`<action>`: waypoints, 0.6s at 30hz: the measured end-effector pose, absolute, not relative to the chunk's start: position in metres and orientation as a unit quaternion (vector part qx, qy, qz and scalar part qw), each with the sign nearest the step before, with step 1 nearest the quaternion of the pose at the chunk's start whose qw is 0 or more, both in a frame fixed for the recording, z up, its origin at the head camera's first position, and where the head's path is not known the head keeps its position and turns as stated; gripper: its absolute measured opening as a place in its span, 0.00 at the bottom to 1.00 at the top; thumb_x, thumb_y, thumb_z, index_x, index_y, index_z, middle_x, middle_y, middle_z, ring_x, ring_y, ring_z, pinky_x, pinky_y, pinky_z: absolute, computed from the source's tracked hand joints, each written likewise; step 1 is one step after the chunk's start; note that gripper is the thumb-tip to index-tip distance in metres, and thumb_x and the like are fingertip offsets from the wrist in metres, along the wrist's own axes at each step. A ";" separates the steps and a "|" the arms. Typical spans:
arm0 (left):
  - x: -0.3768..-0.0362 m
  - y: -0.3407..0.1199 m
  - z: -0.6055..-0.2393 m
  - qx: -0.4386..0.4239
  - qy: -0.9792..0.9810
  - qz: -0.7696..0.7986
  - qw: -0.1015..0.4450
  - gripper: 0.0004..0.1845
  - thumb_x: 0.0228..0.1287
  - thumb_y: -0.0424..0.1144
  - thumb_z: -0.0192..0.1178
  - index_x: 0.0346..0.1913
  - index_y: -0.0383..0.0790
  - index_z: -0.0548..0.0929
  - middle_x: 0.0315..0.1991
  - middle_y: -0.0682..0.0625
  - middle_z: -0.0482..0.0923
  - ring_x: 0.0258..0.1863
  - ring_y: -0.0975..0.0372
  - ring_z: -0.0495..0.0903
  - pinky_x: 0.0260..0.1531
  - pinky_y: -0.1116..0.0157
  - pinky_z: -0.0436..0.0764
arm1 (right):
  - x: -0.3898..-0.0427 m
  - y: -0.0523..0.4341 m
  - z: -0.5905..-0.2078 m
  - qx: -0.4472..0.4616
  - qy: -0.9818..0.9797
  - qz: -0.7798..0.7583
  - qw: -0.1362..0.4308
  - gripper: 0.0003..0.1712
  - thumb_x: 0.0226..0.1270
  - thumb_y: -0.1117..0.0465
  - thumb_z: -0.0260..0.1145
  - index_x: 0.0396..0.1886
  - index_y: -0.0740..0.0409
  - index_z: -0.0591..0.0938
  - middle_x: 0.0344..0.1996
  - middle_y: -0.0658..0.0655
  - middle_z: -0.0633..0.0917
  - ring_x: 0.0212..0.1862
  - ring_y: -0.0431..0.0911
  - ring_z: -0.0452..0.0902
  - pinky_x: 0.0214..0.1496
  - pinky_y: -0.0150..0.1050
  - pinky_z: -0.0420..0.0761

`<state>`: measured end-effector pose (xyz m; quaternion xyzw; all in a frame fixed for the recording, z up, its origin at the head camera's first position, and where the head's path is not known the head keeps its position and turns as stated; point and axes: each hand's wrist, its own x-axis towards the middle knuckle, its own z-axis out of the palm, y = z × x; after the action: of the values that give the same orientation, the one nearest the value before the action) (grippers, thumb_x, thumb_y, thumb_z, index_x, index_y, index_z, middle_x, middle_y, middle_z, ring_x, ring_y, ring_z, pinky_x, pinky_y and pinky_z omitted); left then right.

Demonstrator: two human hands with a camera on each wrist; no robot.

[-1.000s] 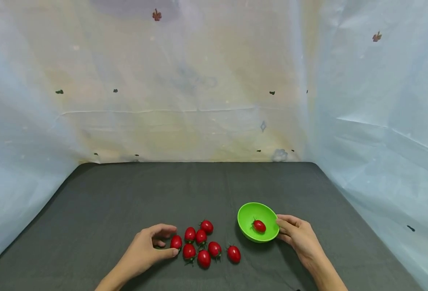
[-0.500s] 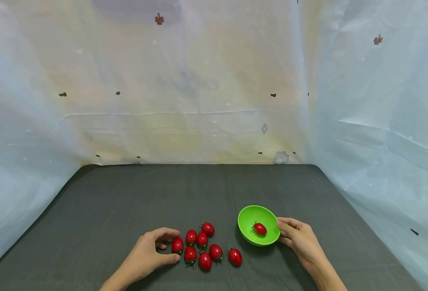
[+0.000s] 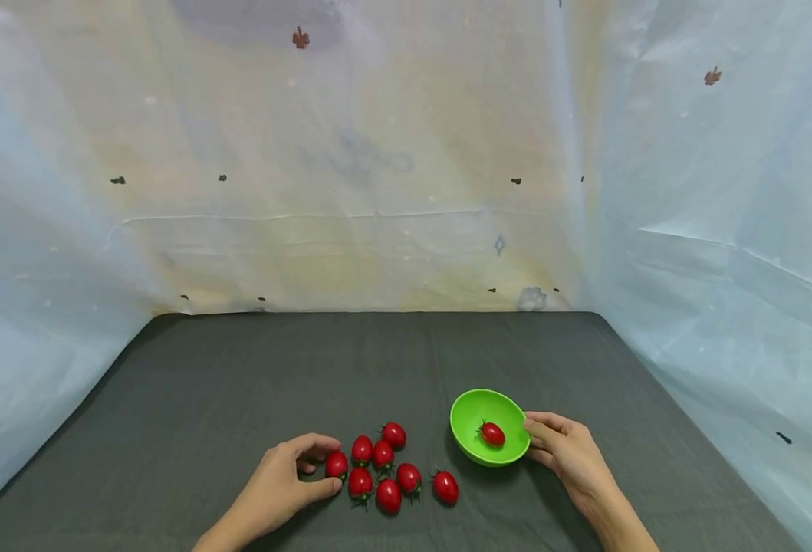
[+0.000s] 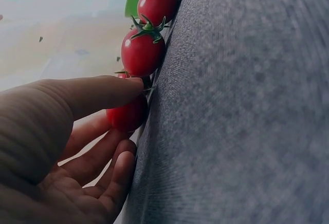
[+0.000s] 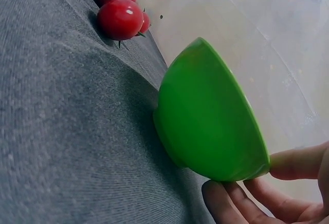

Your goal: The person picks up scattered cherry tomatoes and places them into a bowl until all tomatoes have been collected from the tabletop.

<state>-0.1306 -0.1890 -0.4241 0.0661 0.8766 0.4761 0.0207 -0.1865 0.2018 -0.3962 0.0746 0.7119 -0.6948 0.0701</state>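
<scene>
My left hand (image 3: pixel 277 479) has its thumb and forefinger around the leftmost cherry tomato (image 3: pixel 336 464), pinching it on the cloth. In the left wrist view the thumb crosses in front of this cherry tomato (image 4: pixel 127 113), and the fingers curve behind it. Several more red cherry tomatoes (image 3: pixel 388 496) with green stems lie loosely grouped just to its right. With thumb and fingers, my right hand (image 3: pixel 571 456) grips the right rim of a green bowl (image 3: pixel 471 422). Inside the bowl lies one cherry tomato (image 3: pixel 492 435). The right wrist view shows the bowl's outside (image 5: pixel 205 121) only.
A dark grey cloth (image 3: pixel 295 368) covers the table. Between the group and the bowl, one cherry tomato (image 3: pixel 445 487) lies somewhat apart. Pale plastic sheeting (image 3: pixel 378 253) with small printed marks walls the back and both sides.
The view has shifted slightly, lowering everything a little in the picture. My left thumb and forefinger have drawn in closer on the leftmost cherry tomato. The right hand keeps holding the bowl.
</scene>
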 end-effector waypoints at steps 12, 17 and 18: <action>-0.128 -0.185 -0.421 0.046 0.891 0.452 0.015 0.28 0.44 0.49 0.80 0.49 0.45 0.84 0.39 0.57 0.81 0.38 0.62 0.78 0.40 0.58 0.77 | -0.187 0.202 -0.395 0.072 0.718 -0.689 0.072 0.21 0.73 0.64 0.60 0.59 0.75 0.74 0.48 0.63 0.82 0.44 0.51 0.82 0.45 0.43 0.82; -0.128 -0.182 -0.421 0.043 0.892 0.449 0.010 0.26 0.47 0.51 0.78 0.48 0.45 0.84 0.38 0.57 0.81 0.38 0.62 0.78 0.39 0.58 0.77 | -0.186 0.203 -0.395 0.074 0.719 -0.688 0.073 0.21 0.73 0.64 0.60 0.59 0.75 0.75 0.48 0.63 0.83 0.44 0.52 0.82 0.44 0.43 0.82; -0.128 -0.182 -0.421 0.043 0.892 0.449 0.009 0.25 0.47 0.51 0.78 0.48 0.45 0.84 0.38 0.57 0.81 0.38 0.62 0.78 0.39 0.58 0.77 | -0.186 0.203 -0.395 0.073 0.718 -0.688 0.073 0.22 0.73 0.63 0.60 0.59 0.75 0.75 0.48 0.63 0.83 0.44 0.52 0.82 0.44 0.43 0.82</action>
<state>-0.1279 -0.1817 -0.4210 0.0428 0.8923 0.4493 0.0090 -0.1861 0.2029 -0.3950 0.0733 0.7182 -0.6881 0.0728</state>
